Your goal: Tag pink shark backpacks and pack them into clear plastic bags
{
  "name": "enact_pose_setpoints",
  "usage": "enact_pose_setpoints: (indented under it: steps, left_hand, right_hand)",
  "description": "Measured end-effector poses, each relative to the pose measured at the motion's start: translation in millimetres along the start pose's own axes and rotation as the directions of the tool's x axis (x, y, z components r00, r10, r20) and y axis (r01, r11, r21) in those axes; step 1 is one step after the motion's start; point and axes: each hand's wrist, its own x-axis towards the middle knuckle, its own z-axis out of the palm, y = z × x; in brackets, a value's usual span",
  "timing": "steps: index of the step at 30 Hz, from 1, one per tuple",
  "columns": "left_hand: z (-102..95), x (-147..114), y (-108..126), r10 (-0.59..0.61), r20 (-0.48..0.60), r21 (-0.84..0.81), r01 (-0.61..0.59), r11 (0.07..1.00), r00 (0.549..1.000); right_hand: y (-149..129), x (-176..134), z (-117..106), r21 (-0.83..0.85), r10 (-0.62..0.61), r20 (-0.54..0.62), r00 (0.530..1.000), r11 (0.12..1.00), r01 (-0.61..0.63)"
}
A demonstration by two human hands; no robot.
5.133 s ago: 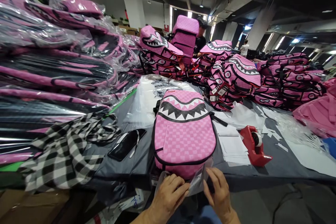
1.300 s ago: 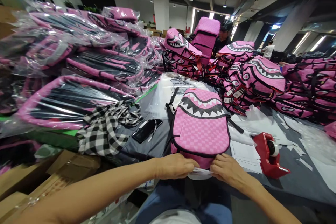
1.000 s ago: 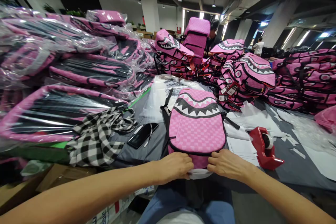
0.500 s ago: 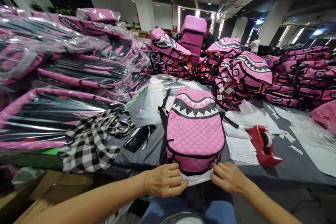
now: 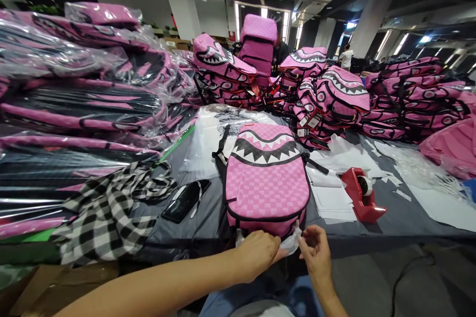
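Observation:
A pink checkered backpack (image 5: 266, 185) with a black-and-white shark-teeth print lies front up at the table's near edge, its bottom toward me. Thin white wrapping (image 5: 292, 242), plastic or paper, bunches at its lower right corner. My left hand (image 5: 260, 253) is closed on the wrapping below the bag's bottom edge, knuckles up. Thumb and fingertips of my right hand (image 5: 315, 250) pinch the wrapping's right end, just off the bag's corner. Black side straps (image 5: 316, 163) stick out from the bag.
Bagged pink backpacks (image 5: 82, 104) are piled at left, with a checked cloth (image 5: 107, 208) and a phone (image 5: 186, 200) nearer. A red tape dispenser (image 5: 362, 195) and white papers (image 5: 330, 198) lie at right. More backpacks (image 5: 342, 91) are stacked behind; a person in white (image 5: 346, 58) stands far off.
My left hand has slid right along the bag's bottom edge. The right hand has turned more upright, and the wrapping is now gathered at the right corner. The view has shifted to the right.

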Motion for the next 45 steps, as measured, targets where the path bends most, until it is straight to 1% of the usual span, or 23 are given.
enact_pose_setpoints:
  steps: [3,6,9,12,14,18,21,23,25,26,27,28,29,30,31,32,33,34,36,38,41,43,45]
  left_hand:
    - [-10.3,2,5,-0.081,0.215,-0.163,0.118,0.98,0.973]
    - [-16.9,-1,6,-0.144,0.317,-0.334,0.253,0.908,0.937]
    - [-12.9,-2,7,-0.243,0.272,-0.287,0.32,0.903,0.931]
    - [-5.1,0,11,-0.254,0.221,-0.182,0.295,0.938,0.942]
    - [-1.0,1,12,-0.222,0.212,-0.121,0.251,0.96,0.952]
    - [8.1,3,11,-0.099,0.171,0.018,0.098,0.995,0.98]
    - [20.2,3,6,-0.019,0.109,0.106,0.008,0.994,0.994]
    - [29.9,3,3,0.021,0.048,0.146,-0.028,0.989,0.999]
    - [39.4,5,0,0.049,-0.018,0.173,-0.045,0.984,0.999]
    - [43.8,6,-1,0.061,-0.048,0.181,-0.051,0.982,0.997]
    - [47.6,7,-2,0.081,-0.084,0.187,-0.064,0.98,0.993]
    - [50.7,8,-2,0.112,-0.122,0.192,-0.087,0.978,0.986]
    - [52.7,8,-4,0.15,-0.152,0.193,-0.12,0.974,0.977]
    - [53.3,6,-6,0.201,-0.182,0.194,-0.165,0.967,0.962]
    - [52.4,3,-10,0.261,-0.223,0.2,-0.218,0.955,0.939]
    - [49.9,-2,-17,0.325,-0.268,0.214,-0.273,0.938,0.907]
    - [45.9,-9,-25,0.378,-0.305,0.235,-0.315,0.919,0.874]
    - [41.0,-17,-35,0.423,-0.335,0.265,-0.347,0.9,0.842]
    - [30.9,-33,-58,0.493,-0.361,0.332,-0.385,0.861,0.791]
    - [24.3,-44,-80,0.522,-0.332,0.371,-0.4,0.838,0.786]
    - [24.3,-44,-101,0.536,-0.295,0.396,-0.409,0.822,0.791]
    - [26.7,-37,-106,0.54,-0.262,0.406,-0.416,0.813,0.8]
    - [26.2,-31,-102,0.548,-0.21,0.408,-0.437,0.802,0.81]
  right_hand:
    - [-7,24,4,-0.027,0.127,0.12,0.985,0.992,-0.125]
    - [-13,30,7,-0.06,0.185,0.146,0.972,0.982,-0.178]
    - [-15,20,12,0.044,0.283,0.068,0.957,0.957,-0.286]
    - [-17,9,20,0.281,0.452,-0.016,0.892,0.858,-0.43]
    - [-18,8,25,0.364,0.506,-0.01,0.863,0.806,-0.468]
    - [-11,26,30,0.308,0.462,0.01,0.887,0.842,-0.443]
    - [4,41,30,0.37,0.511,0.007,0.86,0.797,-0.477]
    - [10,42,24,0.389,0.527,0.025,0.85,0.778,-0.494]
    - [9,37,13,0.305,0.449,-0.041,0.893,0.856,-0.417]
    - [5,33,6,0.212,0.342,-0.094,0.935,0.925,-0.317]
    - [0,30,-1,0.082,0.172,-0.103,0.98,0.983,-0.164]
    - [-7,27,-8,-0.059,-0.042,-0.028,0.999,0.997,0.041]
    - [-13,26,-12,-0.168,-0.254,0.127,0.959,0.947,0.273]
    - [-20,27,-15,-0.22,-0.416,0.322,0.85,0.841,0.494]
    - [-25,29,-16,-0.219,-0.503,0.5,0.705,0.714,0.665]
    - [-29,32,-16,-0.207,-0.533,0.618,0.578,0.599,0.774]
    - [-31,36,-15,-0.212,-0.538,0.677,0.503,0.511,0.833]
    - [-32,40,-13,-0.237,-0.54,0.694,0.476,0.453,0.859]
    - [-31,48,-11,-0.271,-0.548,0.693,0.468,0.404,0.874]
    - [-29,53,-8,-0.279,-0.566,0.686,0.457,0.375,0.884]
    - [-28,55,-3,-0.318,-0.604,0.66,0.447,0.314,0.895]
    - [-27,55,0,-0.363,-0.627,0.633,0.454,0.279,0.889]
    - [-25,54,4,-0.399,-0.651,0.605,0.459,0.251,0.882]
